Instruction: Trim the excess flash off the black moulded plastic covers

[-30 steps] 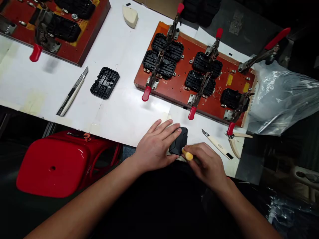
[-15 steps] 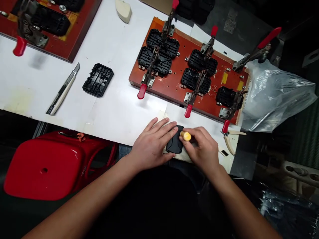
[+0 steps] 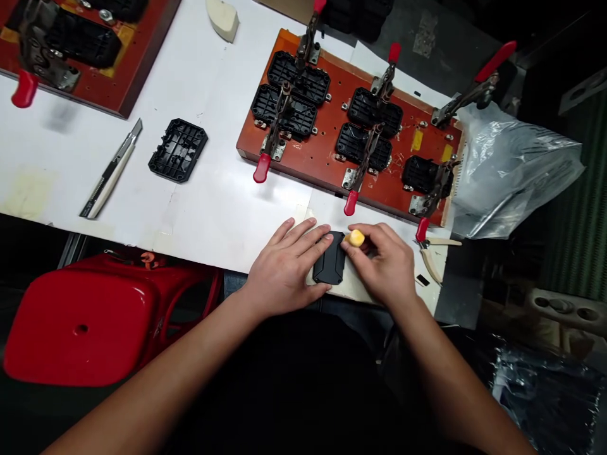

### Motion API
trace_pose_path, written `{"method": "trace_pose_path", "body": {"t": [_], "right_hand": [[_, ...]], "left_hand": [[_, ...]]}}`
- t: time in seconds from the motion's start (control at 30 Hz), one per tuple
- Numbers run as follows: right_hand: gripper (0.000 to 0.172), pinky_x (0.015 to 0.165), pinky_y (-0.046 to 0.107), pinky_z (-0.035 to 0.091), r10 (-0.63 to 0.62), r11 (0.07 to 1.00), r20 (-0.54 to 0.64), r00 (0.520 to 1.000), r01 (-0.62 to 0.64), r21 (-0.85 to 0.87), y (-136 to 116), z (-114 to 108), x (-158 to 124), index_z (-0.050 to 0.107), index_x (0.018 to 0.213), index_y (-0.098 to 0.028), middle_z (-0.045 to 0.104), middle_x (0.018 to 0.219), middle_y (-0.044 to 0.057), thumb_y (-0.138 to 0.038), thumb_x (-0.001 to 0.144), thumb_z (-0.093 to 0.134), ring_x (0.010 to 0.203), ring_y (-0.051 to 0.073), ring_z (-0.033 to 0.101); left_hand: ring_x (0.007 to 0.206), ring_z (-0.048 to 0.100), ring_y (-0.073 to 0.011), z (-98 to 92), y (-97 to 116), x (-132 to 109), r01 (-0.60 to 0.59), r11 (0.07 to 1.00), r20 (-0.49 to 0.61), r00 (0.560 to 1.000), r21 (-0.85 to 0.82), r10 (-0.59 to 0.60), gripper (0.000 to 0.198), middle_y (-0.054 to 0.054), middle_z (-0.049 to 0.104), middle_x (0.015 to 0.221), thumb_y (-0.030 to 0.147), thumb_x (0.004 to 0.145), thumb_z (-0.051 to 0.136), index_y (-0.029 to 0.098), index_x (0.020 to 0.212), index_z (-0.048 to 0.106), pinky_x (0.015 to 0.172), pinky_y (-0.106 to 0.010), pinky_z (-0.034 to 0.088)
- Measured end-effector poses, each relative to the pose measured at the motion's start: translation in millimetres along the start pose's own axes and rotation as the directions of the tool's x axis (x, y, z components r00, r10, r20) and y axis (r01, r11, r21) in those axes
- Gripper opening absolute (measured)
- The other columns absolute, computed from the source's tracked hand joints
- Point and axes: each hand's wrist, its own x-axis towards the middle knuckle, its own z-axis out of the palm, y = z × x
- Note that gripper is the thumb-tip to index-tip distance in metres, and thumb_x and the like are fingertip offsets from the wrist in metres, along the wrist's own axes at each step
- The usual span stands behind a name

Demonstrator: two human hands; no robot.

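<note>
The left hand [image 3: 284,272] lies palm down with fingers spread and nearly straight, fingertips and thumb against the black plate [image 3: 331,262], which rests at the table's [image 3: 213,208] near edge. The right hand [image 3: 386,262] comes from the other side, thumb and fingers bent and pinching a yellow handle [image 3: 356,237] beside the plate's right edge; the far end of the handle is hidden. The left fingers cover part of the plate. Beyond both hands sits a red board [image 3: 327,167], its clamp handle [image 3: 351,203] jutting toward them. Pliers [image 3: 431,264] lie right of the right hand; a ribbed black part [image 3: 178,150] and a knife [image 3: 111,169] lie far left.
</note>
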Motion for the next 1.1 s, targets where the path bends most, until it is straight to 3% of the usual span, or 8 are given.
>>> {"method": "trace_pose_path", "body": {"t": [0.23, 0.4, 0.53, 0.7, 0.83, 0.9, 1.0, 1.1], "right_hand": [[0.021, 0.080, 0.035, 0.058, -0.097, 0.995, 0.118, 0.988, 0.096, 0.009, 5.4, -8.9, -14.6, 0.069, 0.120, -0.027, 0.074, 0.103, 0.004, -0.024, 0.100, 0.065, 0.090, 0.022, 0.072], [0.021, 0.086, 0.036, 0.057, -0.149, 0.989, 0.070, 0.986, 0.150, -0.011, 4.9, -6.2, -11.3, 0.069, 0.121, -0.027, 0.074, 0.107, 0.006, -0.025, 0.101, 0.064, 0.096, 0.023, 0.071], [0.024, 0.082, 0.034, 0.058, -0.182, 0.983, 0.139, 0.973, 0.177, 0.043, 4.8, -6.4, -20.5, 0.067, 0.123, -0.027, 0.073, 0.103, 0.005, -0.020, 0.101, 0.062, 0.095, 0.022, 0.071], [0.020, 0.086, 0.038, 0.058, -0.164, 0.986, 0.068, 0.984, 0.165, 0.001, 11.0, -0.5, -17.1, 0.067, 0.122, -0.028, 0.075, 0.108, 0.006, -0.026, 0.102, 0.063, 0.097, 0.023, 0.071], [0.018, 0.083, 0.037, 0.059, -0.099, 0.990, 0.084, 0.992, 0.089, 0.111, 7.0, -0.8, -49.8, 0.066, 0.119, -0.026, 0.073, 0.106, 0.007, -0.024, 0.102, 0.062, 0.094, 0.023, 0.072], [0.028, 0.080, 0.035, 0.060, -0.011, 0.984, 0.081, 0.997, -0.003, 0.176, 5.0, -7.9, -57.3, 0.062, 0.127, -0.026, 0.072, 0.104, 0.006, -0.029, 0.100, 0.067, 0.089, 0.021, 0.072], [0.055, 0.074, 0.032, 0.060, 0.056, 0.977, -0.086, 0.995, -0.037, 0.209, 7.7, -27.1, -19.9, 0.050, 0.139, -0.024, 0.071, 0.100, 0.003, -0.045, 0.094, 0.075, 0.080, 0.019, 0.070], [0.043, 0.079, 0.035, 0.057, 0.103, 0.993, -0.204, 0.973, -0.113, -0.038, 12.1, -54.7, 61.8, 0.057, 0.127, -0.022, 0.074, 0.101, 0.007, -0.053, 0.098, 0.066, 0.089, 0.023, 0.072]], "left_hand": [[0.157, 0.037, -0.0358, 0.0, -0.3, -0.3, -0.012, 1.000, 0.000, 1.000, -0.021, 0.012, 0.080, -0.013, 0.050, 0.164, 0.042, 0.085, 0.077, 0.017, 0.156, 0.050, 0.133, -0.057, 0.021], [0.157, 0.037, -0.0353, 1.2, -0.5, -1.0, -0.005, 1.000, -0.027, 1.000, -0.012, 0.005, 0.080, -0.013, 0.050, 0.164, 0.042, 0.085, 0.078, 0.016, 0.156, 0.050, 0.134, -0.056, 0.019], [0.157, 0.037, -0.0351, 1.4, 0.1, -1.5, -0.019, 1.000, -0.009, 1.000, -0.006, 0.019, 0.078, -0.012, 0.050, 0.164, 0.043, 0.085, 0.077, 0.016, 0.154, 0.052, 0.133, -0.056, 0.020], [0.157, 0.036, -0.0358, 0.8, -0.4, -0.8, -0.007, 1.000, -0.016, 1.000, 0.024, 0.007, 0.080, -0.012, 0.050, 0.165, 0.044, 0.086, 0.077, 0.017, 0.156, 0.050, 0.133, -0.057, 0.020], [0.157, 0.037, -0.0355, 1.0, -1.2, -1.2, -0.026, 0.999, -0.008, 1.000, 0.025, 0.026, 0.079, -0.011, 0.050, 0.165, 0.045, 0.086, 0.077, 0.017, 0.155, 0.051, 0.133, -0.057, 0.020], [0.157, 0.036, -0.0357, 1.6, -1.0, -2.9, -0.030, 0.999, -0.018, 0.999, 0.038, 0.031, 0.080, -0.011, 0.050, 0.165, 0.045, 0.086, 0.076, 0.018, 0.156, 0.050, 0.133, -0.057, 0.019], [0.157, 0.037, -0.0359, 3.5, -2.0, -5.1, -0.029, 0.996, -0.035, 0.999, 0.083, 0.032, 0.082, -0.010, 0.048, 0.166, 0.046, 0.085, 0.077, 0.019, 0.157, 0.048, 0.133, -0.058, 0.021], [0.157, 0.037, -0.0359, 3.5, -4.7, -5.2, -0.055, 0.987, -0.020, 0.998, 0.149, 0.058, 0.084, -0.011, 0.048, 0.166, 0.048, 0.086, 0.076, 0.019, 0.158, 0.046, 0.132, -0.059, 0.023]]}}
